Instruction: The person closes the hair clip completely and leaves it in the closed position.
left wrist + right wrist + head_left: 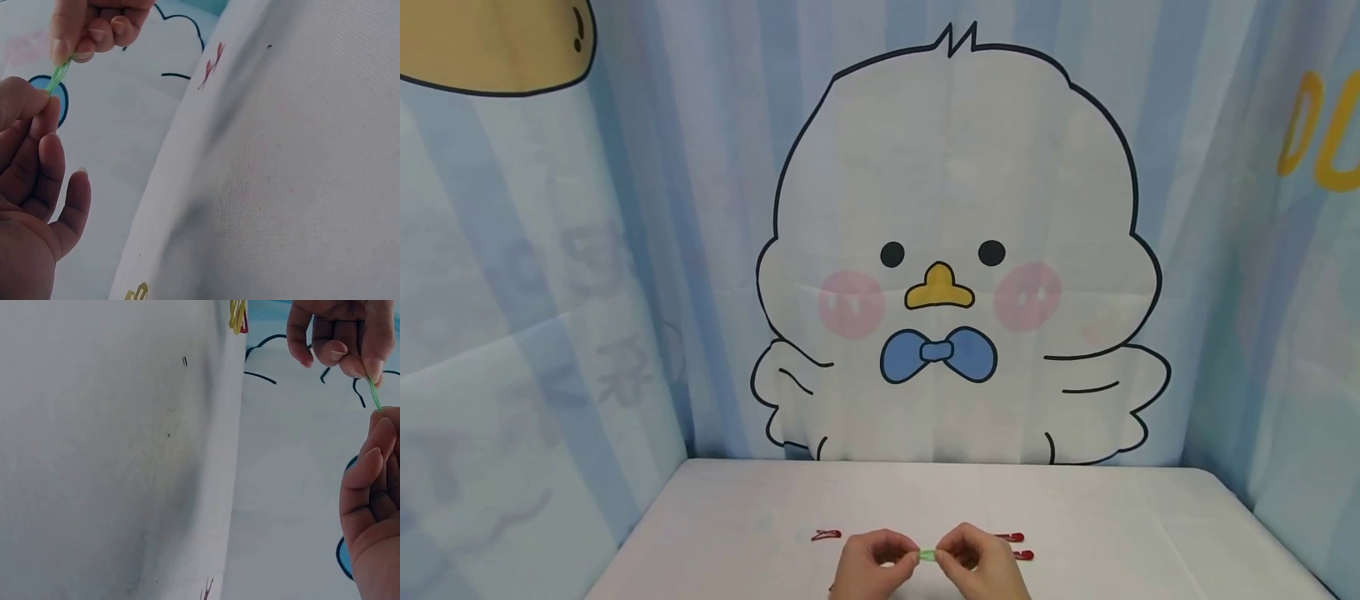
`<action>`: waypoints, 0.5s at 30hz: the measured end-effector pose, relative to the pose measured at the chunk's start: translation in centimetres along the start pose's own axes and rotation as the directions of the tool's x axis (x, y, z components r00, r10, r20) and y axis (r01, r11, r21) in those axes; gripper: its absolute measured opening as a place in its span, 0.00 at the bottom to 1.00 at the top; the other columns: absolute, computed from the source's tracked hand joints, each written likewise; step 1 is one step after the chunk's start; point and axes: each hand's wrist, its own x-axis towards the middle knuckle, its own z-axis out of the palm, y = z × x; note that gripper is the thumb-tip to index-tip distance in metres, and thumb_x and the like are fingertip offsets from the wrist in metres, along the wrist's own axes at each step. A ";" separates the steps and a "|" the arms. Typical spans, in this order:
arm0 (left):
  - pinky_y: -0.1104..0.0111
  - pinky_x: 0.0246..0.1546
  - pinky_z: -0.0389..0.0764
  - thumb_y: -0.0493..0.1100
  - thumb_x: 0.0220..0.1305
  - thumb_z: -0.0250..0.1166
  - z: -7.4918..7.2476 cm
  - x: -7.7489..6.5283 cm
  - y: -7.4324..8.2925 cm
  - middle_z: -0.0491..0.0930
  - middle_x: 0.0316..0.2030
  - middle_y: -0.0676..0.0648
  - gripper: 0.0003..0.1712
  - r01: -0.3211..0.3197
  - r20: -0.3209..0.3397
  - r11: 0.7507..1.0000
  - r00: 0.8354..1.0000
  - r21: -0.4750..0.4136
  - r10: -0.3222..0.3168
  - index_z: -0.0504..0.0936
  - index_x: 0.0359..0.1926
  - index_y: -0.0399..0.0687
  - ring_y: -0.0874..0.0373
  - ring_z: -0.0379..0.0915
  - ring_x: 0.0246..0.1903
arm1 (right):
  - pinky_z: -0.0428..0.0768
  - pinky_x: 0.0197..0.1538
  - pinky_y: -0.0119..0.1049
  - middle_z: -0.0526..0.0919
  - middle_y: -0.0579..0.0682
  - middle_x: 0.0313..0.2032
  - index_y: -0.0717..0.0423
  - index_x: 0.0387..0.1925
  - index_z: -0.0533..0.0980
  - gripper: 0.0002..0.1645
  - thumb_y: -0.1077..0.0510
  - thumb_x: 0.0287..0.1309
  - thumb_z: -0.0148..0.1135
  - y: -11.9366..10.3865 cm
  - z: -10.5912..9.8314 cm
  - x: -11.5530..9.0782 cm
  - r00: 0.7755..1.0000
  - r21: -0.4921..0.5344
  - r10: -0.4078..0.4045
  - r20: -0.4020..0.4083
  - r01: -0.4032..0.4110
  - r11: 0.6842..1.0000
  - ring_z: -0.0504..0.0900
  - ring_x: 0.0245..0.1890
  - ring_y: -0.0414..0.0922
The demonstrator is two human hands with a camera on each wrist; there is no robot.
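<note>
A pale blue fabric curtain with vertical darker blue stripes [730, 125] hangs behind the far edge of the white cloth-covered tabletop [1105, 533]. Printed on it, a large white cartoon bird outlined in black [955, 167] rises above that edge, with round black eyes [892, 254], a yellow beak [939, 289], pink cheeks [852, 287] and a blue bow tie [936, 352]. Beyond the left edge hangs a striped light blue side panel [512, 292], a tan black-outlined shape [497, 42] at its top. Beyond the right edge, another light blue side panel [1300, 333] bears orange-yellow lettering [1337, 183]. The tabletop's far right corner is rounded. Light falls soft and even.
</note>
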 end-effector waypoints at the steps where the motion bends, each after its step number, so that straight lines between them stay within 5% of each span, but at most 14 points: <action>1: 0.58 0.37 0.81 0.36 0.57 0.72 0.0 0.0 0.0 0.84 0.28 0.50 0.03 0.009 -0.001 1.000 1.000 -0.006 -0.009 0.88 0.33 0.41 0.57 0.79 0.30 | 0.77 0.30 0.30 0.81 0.44 0.25 0.61 0.31 0.81 0.04 0.65 0.58 0.70 0.0 0.0 0.0 1.000 -0.002 -0.004 0.004 0.004 1.000 0.75 0.23 0.36; 9: 0.63 0.35 0.79 0.38 0.58 0.72 -0.2 0.1 0.3 0.84 0.29 0.50 0.05 0.063 -0.015 0.995 0.998 -0.074 -0.065 0.87 0.35 0.41 0.57 0.78 0.30 | 0.78 0.31 0.31 0.80 0.40 0.27 0.60 0.37 0.83 0.08 0.61 0.58 0.72 0.2 -0.2 0.3 0.992 -0.036 -0.105 0.072 0.107 0.994 0.77 0.25 0.35; 15: 0.62 0.36 0.80 0.38 0.59 0.72 -0.2 -0.1 0.3 0.84 0.29 0.50 0.05 0.057 -0.017 0.995 0.998 -0.081 -0.058 0.87 0.35 0.40 0.57 0.78 0.30 | 0.77 0.28 0.31 0.78 0.38 0.26 0.59 0.36 0.82 0.07 0.65 0.55 0.73 0.8 -0.1 0.2 0.960 -0.066 -0.274 0.063 0.278 0.958 0.74 0.24 0.32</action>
